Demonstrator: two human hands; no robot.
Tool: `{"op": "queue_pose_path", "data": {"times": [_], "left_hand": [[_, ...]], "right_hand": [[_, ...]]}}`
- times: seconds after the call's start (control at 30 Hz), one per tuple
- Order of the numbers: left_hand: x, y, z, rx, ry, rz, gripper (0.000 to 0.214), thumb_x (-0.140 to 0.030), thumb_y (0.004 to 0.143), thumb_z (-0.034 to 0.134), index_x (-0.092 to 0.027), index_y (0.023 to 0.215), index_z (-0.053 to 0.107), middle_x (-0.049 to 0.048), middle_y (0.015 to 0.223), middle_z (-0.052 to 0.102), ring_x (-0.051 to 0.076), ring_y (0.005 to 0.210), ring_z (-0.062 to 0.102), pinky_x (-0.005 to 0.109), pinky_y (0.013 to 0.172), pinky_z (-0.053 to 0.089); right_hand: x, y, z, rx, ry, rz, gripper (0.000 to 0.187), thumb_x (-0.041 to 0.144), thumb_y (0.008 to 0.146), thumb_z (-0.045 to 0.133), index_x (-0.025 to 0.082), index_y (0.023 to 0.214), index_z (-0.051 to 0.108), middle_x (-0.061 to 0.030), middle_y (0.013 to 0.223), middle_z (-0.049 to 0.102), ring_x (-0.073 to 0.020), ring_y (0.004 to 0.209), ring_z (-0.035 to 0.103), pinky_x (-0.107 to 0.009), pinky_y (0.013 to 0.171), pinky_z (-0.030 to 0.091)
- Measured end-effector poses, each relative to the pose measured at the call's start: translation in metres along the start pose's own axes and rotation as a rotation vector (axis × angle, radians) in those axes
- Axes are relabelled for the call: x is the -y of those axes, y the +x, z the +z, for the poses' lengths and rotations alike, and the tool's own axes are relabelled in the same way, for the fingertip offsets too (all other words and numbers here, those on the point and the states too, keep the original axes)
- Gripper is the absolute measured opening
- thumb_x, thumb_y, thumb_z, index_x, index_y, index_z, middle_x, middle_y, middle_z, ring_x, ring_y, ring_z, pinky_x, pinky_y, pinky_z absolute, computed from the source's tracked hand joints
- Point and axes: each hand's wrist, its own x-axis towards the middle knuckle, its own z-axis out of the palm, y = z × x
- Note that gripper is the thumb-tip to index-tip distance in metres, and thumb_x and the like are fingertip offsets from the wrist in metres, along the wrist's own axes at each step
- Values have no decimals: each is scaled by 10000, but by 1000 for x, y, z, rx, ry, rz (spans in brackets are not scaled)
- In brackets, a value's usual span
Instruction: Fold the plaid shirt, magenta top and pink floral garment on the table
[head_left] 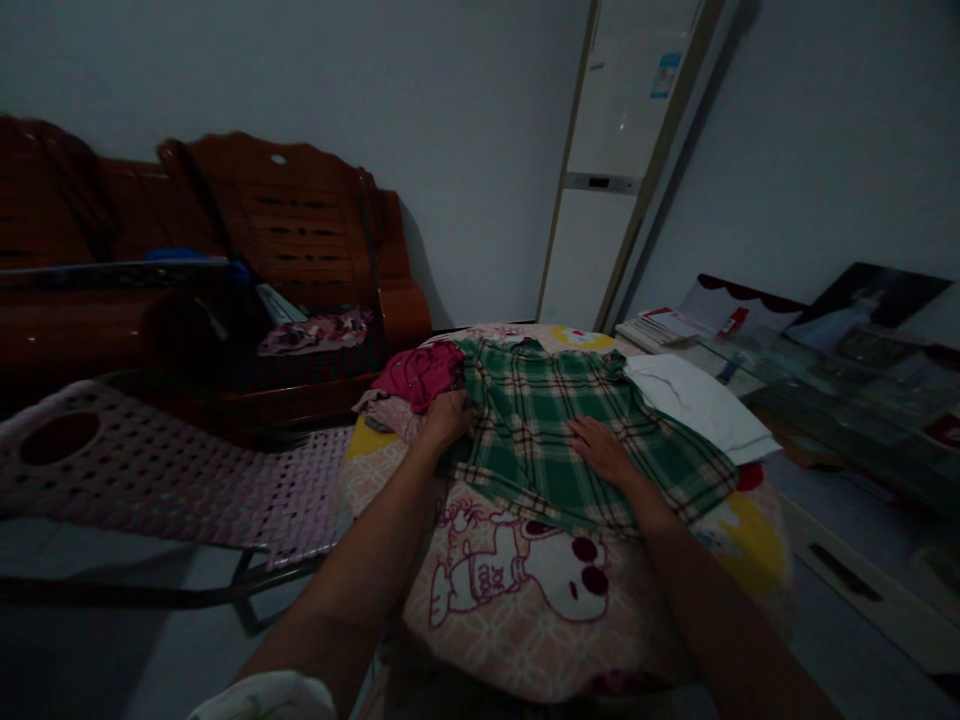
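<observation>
A green plaid shirt (555, 430) lies spread on a round surface covered with a pink cartoon-print cloth (510, 590). My left hand (448, 415) is closed on the shirt's left edge, beside a crumpled magenta garment (420, 372). My right hand (600, 448) lies flat on the middle of the shirt, fingers stretched out. A folded white cloth (701, 405) rests to the right of the shirt.
A pink woven lounge chair (165, 470) stands at the left. Behind it is a dark wooden sofa (300, 230) with clutter. A tall white air conditioner (622, 160) stands in the corner. A glass table (825, 380) with papers is at right.
</observation>
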Motion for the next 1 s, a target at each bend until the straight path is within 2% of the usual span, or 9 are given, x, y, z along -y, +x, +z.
{"op": "queue_pose_path", "data": {"times": [0.23, 0.43, 0.6, 0.67, 0.73, 0.77, 0.83, 1.0], "left_hand": [[14, -34, -12, -2, -76, -55, 187, -288, 835, 596, -170, 889, 730, 91, 894, 744, 219, 850, 675, 267, 724, 463], [32, -47, -8, 75, -458, 12, 249, -398, 735, 665, -151, 761, 673, 24, 720, 681, 171, 694, 611, 247, 624, 443], [36, -69, -10, 5, -731, 11, 295, -351, 719, 646, -144, 928, 627, 25, 809, 659, 173, 771, 609, 250, 673, 476], [34, -82, -15, 68, -832, 44, 393, -290, 695, 646, -146, 1057, 599, 42, 916, 671, 183, 850, 622, 259, 723, 493], [32, -94, -19, 192, -892, 92, 551, -223, 658, 637, -161, 1199, 553, 53, 1035, 672, 194, 917, 625, 269, 758, 506], [31, -99, -21, 240, -886, 115, 615, -194, 642, 624, -171, 1250, 535, 54, 1086, 667, 199, 943, 622, 277, 777, 510], [30, -107, -21, 247, -806, 141, 670, -143, 615, 581, -183, 1283, 543, 48, 1136, 658, 209, 976, 612, 301, 831, 511], [27, -106, -12, 60, -605, 139, 606, -101, 605, 501, -165, 1193, 632, 41, 1110, 683, 227, 1028, 609, 346, 959, 475]], "right_hand": [[-1, 3, -2, -11, 40, 1, 441, 364, 975, 464, 179, 1353, 596, -151, 1450, 534, -297, 1368, 470, -518, 1127, 365], [-1, 2, -15, 13, 196, 3, 407, 318, 923, 534, 225, 1303, 646, -123, 1423, 565, -284, 1330, 515, -520, 1103, 404], [16, -11, -34, 69, 298, -15, 388, 257, 884, 563, 207, 1250, 681, -114, 1382, 603, -263, 1304, 545, -488, 1099, 415], [27, -16, -41, 85, 333, -7, 361, 257, 883, 562, 188, 1207, 705, -121, 1334, 638, -263, 1258, 586, -474, 1075, 440], [36, -21, -47, 87, 362, 4, 330, 256, 879, 565, 192, 1158, 729, -109, 1270, 681, -266, 1207, 624, -469, 1047, 466], [40, -23, -50, 83, 371, 11, 316, 255, 876, 567, 201, 1136, 739, -96, 1239, 699, -267, 1184, 638, -467, 1034, 477], [45, -27, -54, 63, 376, 30, 294, 248, 872, 567, 215, 1096, 756, -76, 1179, 728, -266, 1134, 668, -460, 1010, 497], [55, -35, -56, -23, 361, 100, 287, 209, 868, 543, 215, 1034, 777, -71, 1084, 760, -259, 1039, 709, -440, 969, 526]]}}
